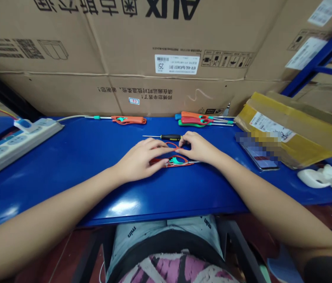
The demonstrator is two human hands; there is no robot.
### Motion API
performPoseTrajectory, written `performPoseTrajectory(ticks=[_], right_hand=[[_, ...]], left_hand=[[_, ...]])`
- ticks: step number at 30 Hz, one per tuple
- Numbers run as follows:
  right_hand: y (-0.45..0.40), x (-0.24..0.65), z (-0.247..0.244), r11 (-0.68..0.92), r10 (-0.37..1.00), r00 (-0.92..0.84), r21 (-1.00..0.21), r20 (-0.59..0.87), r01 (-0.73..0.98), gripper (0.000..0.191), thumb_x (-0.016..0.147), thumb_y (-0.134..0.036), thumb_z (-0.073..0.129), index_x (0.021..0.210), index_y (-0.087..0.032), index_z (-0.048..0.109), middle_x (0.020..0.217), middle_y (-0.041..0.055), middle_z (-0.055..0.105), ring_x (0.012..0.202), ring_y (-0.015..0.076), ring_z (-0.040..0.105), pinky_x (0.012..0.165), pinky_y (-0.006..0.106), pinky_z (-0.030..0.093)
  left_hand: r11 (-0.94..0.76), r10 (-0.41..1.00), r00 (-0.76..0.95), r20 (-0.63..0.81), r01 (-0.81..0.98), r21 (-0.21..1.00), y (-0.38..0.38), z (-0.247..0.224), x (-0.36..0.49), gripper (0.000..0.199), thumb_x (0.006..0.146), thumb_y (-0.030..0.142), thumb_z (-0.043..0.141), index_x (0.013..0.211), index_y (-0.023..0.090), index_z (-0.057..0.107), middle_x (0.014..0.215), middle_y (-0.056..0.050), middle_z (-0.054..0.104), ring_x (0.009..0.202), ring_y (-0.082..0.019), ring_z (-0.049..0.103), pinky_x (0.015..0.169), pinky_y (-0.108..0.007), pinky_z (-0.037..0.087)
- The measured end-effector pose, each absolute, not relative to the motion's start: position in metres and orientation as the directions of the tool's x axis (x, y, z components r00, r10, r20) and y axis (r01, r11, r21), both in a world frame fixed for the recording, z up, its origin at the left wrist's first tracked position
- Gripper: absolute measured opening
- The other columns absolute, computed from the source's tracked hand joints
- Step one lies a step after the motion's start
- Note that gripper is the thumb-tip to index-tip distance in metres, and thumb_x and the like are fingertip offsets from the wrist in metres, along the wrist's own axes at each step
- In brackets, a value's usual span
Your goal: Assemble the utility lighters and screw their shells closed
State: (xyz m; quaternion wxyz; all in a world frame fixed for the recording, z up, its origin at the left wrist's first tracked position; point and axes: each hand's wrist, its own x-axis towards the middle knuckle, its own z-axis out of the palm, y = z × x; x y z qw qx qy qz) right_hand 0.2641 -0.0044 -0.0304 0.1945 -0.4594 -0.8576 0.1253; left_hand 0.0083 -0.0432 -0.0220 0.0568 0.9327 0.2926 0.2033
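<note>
In the head view an opened orange utility lighter lies at the middle of the table. Its lower half (192, 162) has a green trigger (177, 160) and a metal tube pointing right. Just beyond is a loose orange casing half (171, 145), pinched by my right hand (197, 145) between thumb and fingertips. My left hand (143, 159) is closed around the left ends of the pieces, its index finger at the loose casing half and its thumb beside the lower half. My left fingers partly cover both pieces. A black screwdriver (170, 137) lies right behind the hands.
An orange lighter (130, 120) and a stack of lighters (195, 119) lie along the back, before a large cardboard box (142, 39). At left is a white power strip (12, 141). A yellow-taped carton (289, 122), phone (261, 155) and tape roll (313, 178) are at right.
</note>
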Motion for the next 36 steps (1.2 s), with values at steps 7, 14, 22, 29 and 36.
performPoseTrajectory(ticks=[7, 14, 22, 29, 36], right_hand=[[-0.015, 0.262, -0.017, 0.425, 0.884, -0.466, -0.466, 0.03, 0.776, 0.012, 0.092, -0.023, 0.064, 0.081, -0.018, 0.063, 0.088, 0.0059, 0.069, 0.078, 0.0177, 0.061, 0.071, 0.03, 0.045], [-0.015, 0.265, -0.02, 0.481, 0.85, -0.524, -0.49, 0.056, 0.727, 0.014, 0.087, -0.026, 0.069, 0.095, -0.016, 0.062, 0.097, 0.0089, 0.07, 0.083, 0.0193, 0.064, 0.075, 0.033, 0.051], [-0.013, 0.268, -0.018, 0.511, 0.839, -0.539, -0.439, 0.07, 0.739, 0.01, 0.092, -0.026, 0.061, 0.088, -0.017, 0.062, 0.091, 0.0084, 0.07, 0.081, 0.0188, 0.063, 0.075, 0.033, 0.05], [-0.021, 0.284, 0.006, 0.599, 0.749, -0.644, -0.577, 0.156, 0.556, 0.042, 0.083, -0.047, 0.074, 0.112, -0.019, 0.062, 0.113, 0.0084, 0.067, 0.099, 0.0221, 0.063, 0.087, 0.036, 0.053], [-0.033, 0.273, 0.002, 0.734, 0.604, -0.79, -0.459, 0.106, 0.5, 0.048, 0.082, -0.032, 0.076, 0.126, -0.023, 0.06, 0.126, 0.009, 0.064, 0.119, 0.0266, 0.059, 0.104, 0.043, 0.048]], left_hand=[[-0.633, 0.771, 0.588, 0.245, 0.668, 0.39, -0.004, -0.036, -0.017, 0.04, 0.092, 0.044, 0.06, 0.121, 0.019, 0.07, 0.122, -0.011, 0.067, 0.117, -0.03, 0.058, 0.106, -0.049, 0.044], [-0.675, 0.729, 0.661, 0.178, 0.651, 0.348, -0.003, -0.033, -0.018, 0.041, 0.098, 0.047, 0.05, 0.121, 0.016, 0.064, 0.112, -0.013, 0.064, 0.108, -0.029, 0.056, 0.1, -0.048, 0.047], [-0.699, 0.701, 0.699, 0.138, 0.637, 0.325, -0.016, -0.019, -0.017, 0.041, 0.103, 0.047, 0.039, 0.114, 0.014, 0.061, 0.112, -0.014, 0.058, 0.107, -0.027, 0.056, 0.102, -0.049, 0.048], [-0.692, 0.683, 0.724, 0.096, 0.599, 0.402, -0.035, 0.0, -0.007, 0.044, 0.106, 0.049, 0.034, 0.114, 0.016, 0.062, 0.108, -0.011, 0.058, 0.1, -0.024, 0.057, 0.097, -0.042, 0.049], [-0.702, 0.651, 0.756, 0.073, 0.562, 0.438, -0.045, -0.012, 0.006, 0.038, 0.105, 0.045, 0.04, 0.115, 0.016, 0.062, 0.111, -0.011, 0.057, 0.103, -0.025, 0.056, 0.098, -0.042, 0.047]])
